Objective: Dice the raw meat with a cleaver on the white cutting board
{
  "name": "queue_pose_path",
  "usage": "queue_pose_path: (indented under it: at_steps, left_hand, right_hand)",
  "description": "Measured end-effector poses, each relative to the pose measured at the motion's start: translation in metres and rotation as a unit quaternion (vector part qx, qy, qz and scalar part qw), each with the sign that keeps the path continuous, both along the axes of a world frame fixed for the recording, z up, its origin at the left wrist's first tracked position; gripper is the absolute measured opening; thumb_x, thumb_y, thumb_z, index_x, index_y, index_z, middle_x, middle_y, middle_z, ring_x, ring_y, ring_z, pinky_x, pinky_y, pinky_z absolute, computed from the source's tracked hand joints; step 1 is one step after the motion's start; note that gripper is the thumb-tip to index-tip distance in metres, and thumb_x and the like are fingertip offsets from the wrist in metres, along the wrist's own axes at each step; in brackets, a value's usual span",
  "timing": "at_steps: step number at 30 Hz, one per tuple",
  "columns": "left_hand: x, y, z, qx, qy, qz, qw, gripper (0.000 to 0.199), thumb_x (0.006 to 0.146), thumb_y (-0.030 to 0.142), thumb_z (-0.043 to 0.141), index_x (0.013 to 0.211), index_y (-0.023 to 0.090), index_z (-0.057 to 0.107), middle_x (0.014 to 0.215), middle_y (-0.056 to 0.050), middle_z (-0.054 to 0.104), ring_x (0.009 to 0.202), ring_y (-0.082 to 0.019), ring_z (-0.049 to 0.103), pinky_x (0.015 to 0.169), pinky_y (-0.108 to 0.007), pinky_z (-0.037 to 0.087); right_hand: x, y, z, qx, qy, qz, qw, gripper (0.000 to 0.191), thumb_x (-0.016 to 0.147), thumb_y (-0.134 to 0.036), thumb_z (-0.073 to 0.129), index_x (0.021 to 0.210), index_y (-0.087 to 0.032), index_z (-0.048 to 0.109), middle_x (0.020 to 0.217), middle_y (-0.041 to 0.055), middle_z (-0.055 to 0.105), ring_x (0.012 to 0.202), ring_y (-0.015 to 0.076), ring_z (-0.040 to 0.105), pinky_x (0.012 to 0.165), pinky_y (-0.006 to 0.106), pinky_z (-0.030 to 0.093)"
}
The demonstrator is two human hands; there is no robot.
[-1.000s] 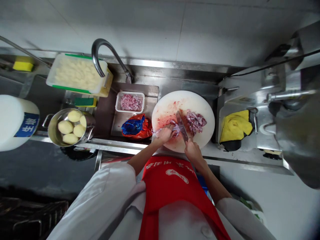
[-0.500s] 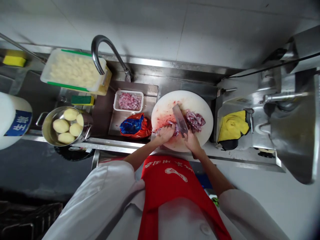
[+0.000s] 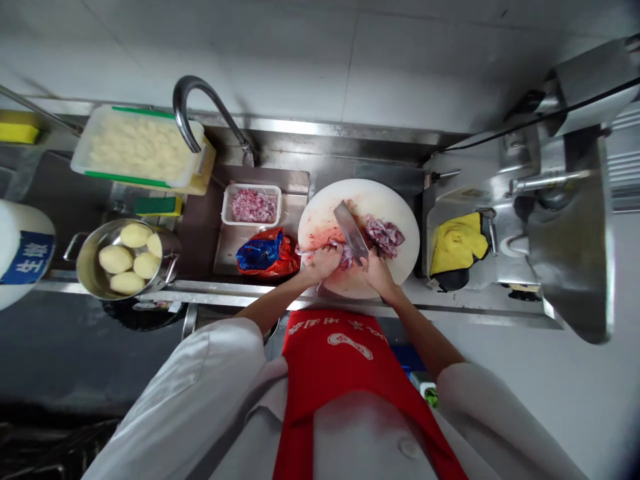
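Note:
A round white cutting board (image 3: 400, 267) lies on the steel counter, with red stains on its left part. My right hand (image 3: 379, 272) is closed round the handle of a cleaver (image 3: 351, 230), whose blade slants up and to the left over the board. Just left of the blade, my left hand (image 3: 324, 262) presses with bent fingers on a piece of raw meat (image 3: 345, 256), partly hidden beneath it. A pile of dark red and pale meat (image 3: 384, 236) rests on the board right of the cleaver.
Left of the board are a white basket of chopped meat (image 3: 254, 205), a red and blue plastic bag (image 3: 267, 253), a faucet (image 3: 185, 113), a pot of peeled potatoes (image 3: 167, 250) and a lidded box (image 3: 140, 147). A yellow cloth (image 3: 459, 243) lies at right.
The whole view has shifted, so the counter things sit slightly further left. The cleaver and both hands have moved slightly left on the board, with the cleaver still in my right hand.

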State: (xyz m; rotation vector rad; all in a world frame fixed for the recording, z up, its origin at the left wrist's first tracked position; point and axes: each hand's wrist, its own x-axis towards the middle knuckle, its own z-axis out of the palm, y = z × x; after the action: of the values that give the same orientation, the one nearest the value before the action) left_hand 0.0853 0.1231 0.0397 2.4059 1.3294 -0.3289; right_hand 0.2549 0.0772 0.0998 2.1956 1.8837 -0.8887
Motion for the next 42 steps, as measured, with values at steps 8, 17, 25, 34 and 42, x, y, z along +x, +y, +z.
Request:
queue_pose_path:
  at_steps: [8, 17, 25, 34, 42]
  left_hand:
    - [0.010, -0.006, -0.004, -0.032, 0.002, -0.017, 0.999, 0.034, 0.101, 0.014, 0.036, 0.130, 0.005, 0.050, 0.108, -0.022, 0.070, 0.101, -0.028, 0.071, 0.084, -0.037, 0.054]
    - [-0.005, 0.006, -0.001, -0.028, 0.015, -0.051, 0.998, 0.033, 0.101, 0.018, 0.038, 0.128, 0.006, 0.053, 0.108, -0.021, 0.071, 0.102, -0.030, 0.071, 0.084, -0.039, 0.054]
    - [-0.015, -0.009, -0.004, 0.080, -0.084, 0.081, 0.990, 0.044, 0.100, 0.036, 0.048, 0.132, 0.007, 0.052, 0.127, -0.021, 0.059, 0.121, -0.032, 0.054, 0.105, -0.044, 0.041]
    - [-0.019, -0.029, -0.016, 0.076, -0.166, 0.115, 0.976, 0.035, 0.099, 0.041, 0.051, 0.124, 0.017, 0.057, 0.119, -0.013, 0.063, 0.113, -0.028, 0.053, 0.103, -0.043, 0.040]
    - [0.001, -0.013, -0.028, 0.059, -0.062, 0.067, 0.994, 0.037, 0.103, 0.024, 0.036, 0.126, 0.004, 0.055, 0.105, -0.022, 0.070, 0.108, -0.029, 0.064, 0.102, -0.043, 0.038]
  right_hand:
    - [-0.011, -0.018, 0.012, -0.036, -0.016, 0.018, 0.999, 0.028, 0.099, -0.016, 0.043, 0.124, -0.008, 0.053, 0.111, 0.0189, 0.069, 0.105, 0.0237, 0.067, 0.082, 0.027, 0.043]
    - [-0.001, 0.015, -0.012, 0.019, 0.005, -0.005, 1.000, 0.029, 0.100, -0.027, 0.047, 0.123, -0.011, 0.055, 0.113, 0.0170, 0.071, 0.107, 0.0245, 0.067, 0.080, 0.026, 0.044]
    - [-0.011, 0.014, 0.014, 0.069, -0.026, -0.029, 0.997, 0.032, 0.103, -0.032, 0.040, 0.122, -0.011, 0.054, 0.098, 0.0165, 0.073, 0.091, 0.0263, 0.069, 0.072, 0.028, 0.042]
    - [-0.036, 0.014, -0.010, 0.017, -0.051, -0.036, 0.998, 0.032, 0.105, -0.032, 0.033, 0.122, -0.012, 0.051, 0.098, 0.0162, 0.072, 0.091, 0.0246, 0.070, 0.075, 0.029, 0.043]
    - [-0.014, -0.004, -0.012, 0.003, -0.022, 0.015, 1.000, 0.028, 0.103, -0.027, 0.039, 0.120, -0.010, 0.053, 0.106, 0.0168, 0.070, 0.101, 0.0239, 0.067, 0.083, 0.029, 0.044]
